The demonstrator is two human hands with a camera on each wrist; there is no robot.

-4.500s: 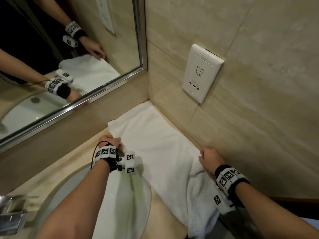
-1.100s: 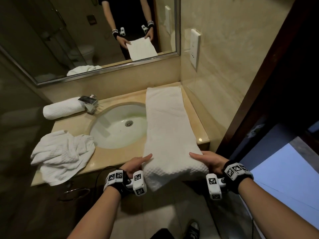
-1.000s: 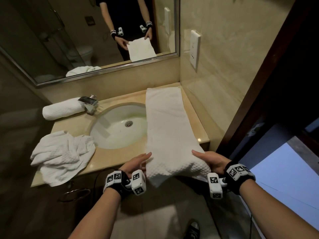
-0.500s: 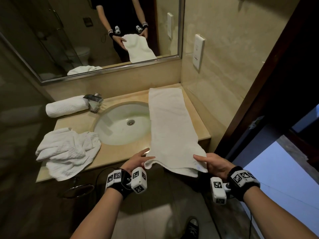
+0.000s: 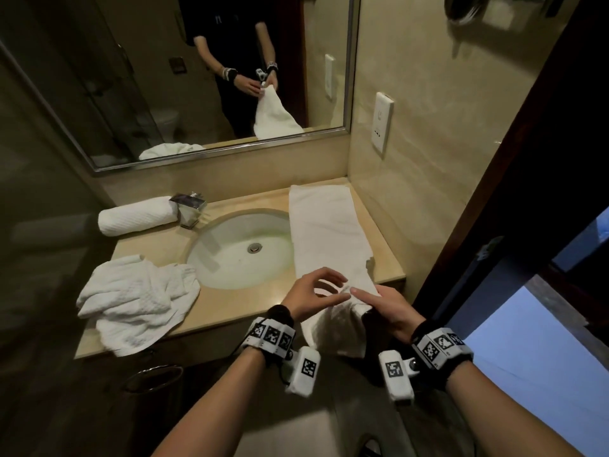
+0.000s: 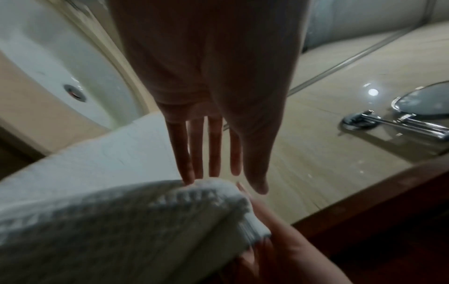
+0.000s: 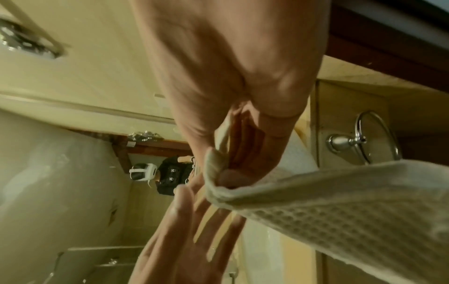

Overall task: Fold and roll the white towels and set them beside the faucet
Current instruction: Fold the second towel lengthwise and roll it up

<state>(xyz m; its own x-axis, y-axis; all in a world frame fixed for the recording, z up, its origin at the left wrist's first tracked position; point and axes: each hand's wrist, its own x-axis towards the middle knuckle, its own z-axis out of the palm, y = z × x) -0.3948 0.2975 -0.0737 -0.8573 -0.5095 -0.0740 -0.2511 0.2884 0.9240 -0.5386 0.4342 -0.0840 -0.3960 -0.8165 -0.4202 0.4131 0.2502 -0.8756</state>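
Folded towel (image 5: 326, 239) runs lengthwise from our hands toward the mirror, right of the sink (image 5: 242, 249). Right hand (image 5: 389, 308) pinches its near end; left hand (image 5: 313, 291) released, fingers spread, alongside.

The towel (image 5: 329, 245)'s near end is hidden behind both hands, and its corner looks blurred in the left wrist view.

- Long towel (image 5: 324, 232): white waffle-weave cloth, matt.
- Countertop (image 5: 230, 301): beige polished stone, glossy.
- Faucet (image 5: 189, 207): shiny chromed metal.
- Sink basin (image 5: 230, 258): smooth, glossy white ceramic.
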